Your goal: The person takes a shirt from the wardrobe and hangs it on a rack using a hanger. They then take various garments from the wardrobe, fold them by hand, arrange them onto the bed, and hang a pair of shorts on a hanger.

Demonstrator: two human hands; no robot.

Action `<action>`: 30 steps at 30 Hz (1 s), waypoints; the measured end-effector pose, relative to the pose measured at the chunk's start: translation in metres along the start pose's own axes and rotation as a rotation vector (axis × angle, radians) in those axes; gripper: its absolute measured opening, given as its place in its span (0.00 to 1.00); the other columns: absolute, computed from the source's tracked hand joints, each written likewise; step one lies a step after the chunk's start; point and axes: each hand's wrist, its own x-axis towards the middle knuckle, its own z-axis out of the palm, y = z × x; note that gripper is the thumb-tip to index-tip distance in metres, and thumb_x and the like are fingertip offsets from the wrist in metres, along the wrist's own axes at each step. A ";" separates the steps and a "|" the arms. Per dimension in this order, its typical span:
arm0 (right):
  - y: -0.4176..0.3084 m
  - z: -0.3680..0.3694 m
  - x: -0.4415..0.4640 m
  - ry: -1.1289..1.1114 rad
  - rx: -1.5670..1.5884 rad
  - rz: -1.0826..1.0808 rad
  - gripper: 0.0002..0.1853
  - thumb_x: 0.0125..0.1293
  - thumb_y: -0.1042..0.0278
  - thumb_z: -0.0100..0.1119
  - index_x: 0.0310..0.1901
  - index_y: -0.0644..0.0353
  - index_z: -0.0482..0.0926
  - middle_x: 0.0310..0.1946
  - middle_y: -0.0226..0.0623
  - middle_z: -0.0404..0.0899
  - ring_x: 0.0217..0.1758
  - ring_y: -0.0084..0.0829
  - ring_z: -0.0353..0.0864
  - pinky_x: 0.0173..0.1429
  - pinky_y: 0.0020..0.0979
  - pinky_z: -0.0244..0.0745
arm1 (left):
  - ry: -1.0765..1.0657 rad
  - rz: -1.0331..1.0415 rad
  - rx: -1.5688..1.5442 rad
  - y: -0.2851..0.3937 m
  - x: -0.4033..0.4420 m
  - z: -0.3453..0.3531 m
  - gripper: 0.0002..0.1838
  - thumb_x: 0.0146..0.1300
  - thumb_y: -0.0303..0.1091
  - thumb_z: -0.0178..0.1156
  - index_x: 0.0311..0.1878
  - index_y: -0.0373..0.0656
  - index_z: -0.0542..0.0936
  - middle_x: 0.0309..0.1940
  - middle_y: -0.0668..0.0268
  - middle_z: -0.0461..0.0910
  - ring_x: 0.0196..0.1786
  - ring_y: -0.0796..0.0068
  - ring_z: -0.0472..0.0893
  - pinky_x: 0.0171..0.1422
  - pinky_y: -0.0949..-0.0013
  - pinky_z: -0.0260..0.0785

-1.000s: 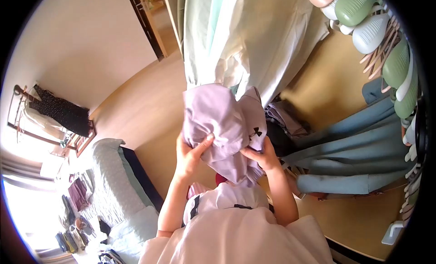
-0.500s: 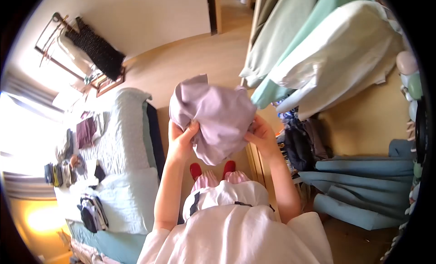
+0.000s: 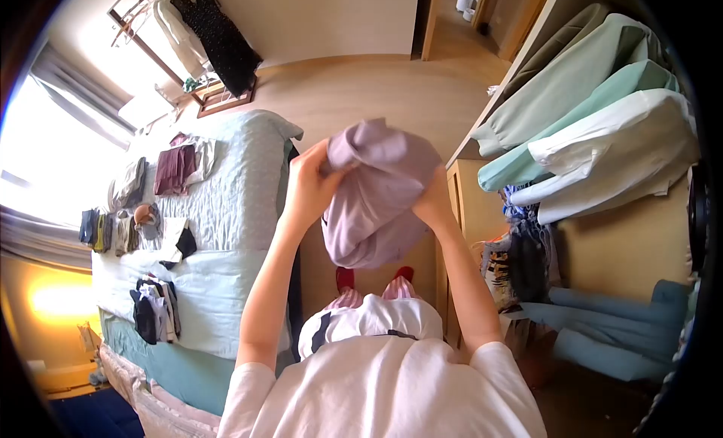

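Observation:
A bunched mauve cloth item (image 3: 380, 189) hangs in front of my body, held up between both hands. Its folds hide what kind of garment or cover it is. My left hand (image 3: 312, 178) grips its upper left edge, thumb lying on the fabric. On the other side my right hand (image 3: 433, 199) holds the right edge, with its fingers partly hidden behind the cloth.
At left, a bed (image 3: 233, 204) bears several folded clothes, including a maroon garment (image 3: 174, 170). Garments such as a white shirt (image 3: 625, 148) hang in the wardrobe at right. A clothes rack with a black dress (image 3: 218, 42) stands at the far left.
My left hand has risen along the cloth's left side, and the cloth has turned and folded differently. The view has shifted, so the bed and wardrobe appear further right.

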 end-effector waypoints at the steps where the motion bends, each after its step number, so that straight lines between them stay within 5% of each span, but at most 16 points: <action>1: -0.004 0.006 0.002 0.027 -0.124 0.003 0.09 0.51 0.74 0.61 0.35 0.66 0.80 0.32 0.41 0.82 0.38 0.35 0.81 0.42 0.30 0.73 | 0.109 0.029 0.055 -0.009 0.004 -0.004 0.12 0.51 0.22 0.62 0.39 0.31 0.75 0.24 0.59 0.77 0.27 0.79 0.73 0.34 0.74 0.68; 5: -0.014 0.000 0.009 0.108 -0.017 0.160 0.06 0.54 0.80 0.59 0.34 0.69 0.80 0.28 0.35 0.82 0.30 0.19 0.77 0.38 0.21 0.72 | 0.399 -0.172 -0.144 -0.033 0.016 -0.042 0.09 0.57 0.27 0.59 0.40 0.32 0.77 0.21 0.66 0.73 0.24 0.81 0.68 0.28 0.76 0.62; 6: -0.015 -0.015 0.006 0.211 -0.064 0.240 0.05 0.55 0.78 0.60 0.33 0.69 0.80 0.28 0.37 0.82 0.31 0.20 0.78 0.37 0.22 0.72 | 0.515 0.186 0.345 -0.069 0.021 -0.064 0.09 0.58 0.29 0.59 0.40 0.34 0.77 0.22 0.67 0.73 0.24 0.81 0.67 0.28 0.76 0.62; 8: -0.004 -0.045 -0.009 0.402 -0.187 0.351 0.04 0.57 0.77 0.60 0.33 0.69 0.80 0.30 0.38 0.82 0.35 0.20 0.79 0.39 0.22 0.73 | 0.618 -0.023 -0.214 -0.118 0.033 -0.091 0.11 0.60 0.31 0.58 0.44 0.39 0.77 0.28 0.72 0.74 0.26 0.81 0.69 0.30 0.79 0.61; 9: -0.009 -0.040 -0.023 0.501 -0.036 0.284 0.06 0.58 0.77 0.60 0.37 0.68 0.79 0.28 0.34 0.81 0.33 0.21 0.78 0.39 0.22 0.73 | 0.660 -0.224 -0.323 -0.083 0.035 -0.081 0.13 0.60 0.33 0.58 0.47 0.38 0.76 0.32 0.72 0.76 0.30 0.82 0.71 0.31 0.80 0.60; 12: 0.000 -0.033 -0.059 0.464 -0.143 0.311 0.10 0.59 0.69 0.61 0.40 0.65 0.78 0.33 0.30 0.79 0.38 0.17 0.75 0.43 0.22 0.70 | 0.342 -0.153 -0.607 -0.045 0.037 -0.045 0.23 0.65 0.32 0.55 0.60 0.34 0.63 0.54 0.61 0.69 0.54 0.75 0.70 0.60 0.73 0.61; 17: 0.008 -0.017 -0.089 0.742 0.310 0.369 0.08 0.66 0.66 0.55 0.39 0.61 0.74 0.29 0.23 0.73 0.32 0.12 0.68 0.38 0.18 0.66 | -0.191 -0.021 -0.463 -0.021 0.010 0.032 0.37 0.58 0.32 0.63 0.66 0.39 0.52 0.53 0.58 0.69 0.56 0.70 0.68 0.59 0.69 0.63; 20: -0.027 -0.025 -0.088 0.493 0.329 0.309 0.08 0.65 0.67 0.56 0.39 0.63 0.74 0.29 0.23 0.73 0.33 0.11 0.69 0.36 0.18 0.65 | -0.468 0.322 0.000 0.016 -0.013 0.089 0.46 0.44 0.32 0.71 0.64 0.41 0.54 0.48 0.49 0.73 0.51 0.54 0.74 0.55 0.64 0.66; 23: -0.035 -0.077 -0.096 0.271 0.313 0.334 0.08 0.64 0.70 0.56 0.40 0.66 0.77 0.30 0.26 0.75 0.37 0.14 0.72 0.41 0.20 0.69 | -0.696 0.209 -0.106 0.023 -0.009 0.131 0.33 0.42 0.26 0.67 0.55 0.40 0.69 0.38 0.46 0.78 0.41 0.45 0.79 0.44 0.59 0.72; 24: -0.029 -0.108 -0.108 0.220 0.187 0.360 0.09 0.65 0.69 0.54 0.41 0.65 0.79 0.33 0.31 0.79 0.40 0.18 0.75 0.44 0.22 0.71 | -0.611 0.303 -0.076 0.029 -0.009 0.142 0.23 0.44 0.23 0.63 0.48 0.37 0.75 0.36 0.46 0.79 0.38 0.46 0.80 0.40 0.60 0.73; 25: -0.023 -0.140 -0.118 0.292 0.394 0.458 0.11 0.67 0.66 0.52 0.40 0.65 0.79 0.36 0.35 0.81 0.42 0.22 0.78 0.45 0.25 0.72 | -0.610 0.320 -0.147 0.031 -0.007 0.156 0.23 0.45 0.22 0.60 0.49 0.37 0.74 0.37 0.47 0.79 0.40 0.50 0.81 0.42 0.61 0.72; 28: 0.074 -0.257 -0.182 0.815 -0.102 0.598 0.12 0.66 0.65 0.52 0.41 0.63 0.80 0.39 0.36 0.82 0.44 0.26 0.80 0.47 0.26 0.73 | -0.709 0.206 -0.280 0.046 0.003 0.187 0.21 0.48 0.23 0.59 0.48 0.33 0.73 0.38 0.53 0.81 0.41 0.60 0.82 0.48 0.65 0.71; 30: 0.143 -0.328 -0.249 0.766 -0.701 0.640 0.16 0.60 0.62 0.58 0.47 0.62 0.78 0.44 0.42 0.80 0.49 0.33 0.78 0.53 0.29 0.71 | -0.698 0.357 -0.569 0.052 0.008 0.215 0.18 0.47 0.25 0.64 0.44 0.36 0.75 0.37 0.58 0.81 0.40 0.65 0.82 0.48 0.65 0.71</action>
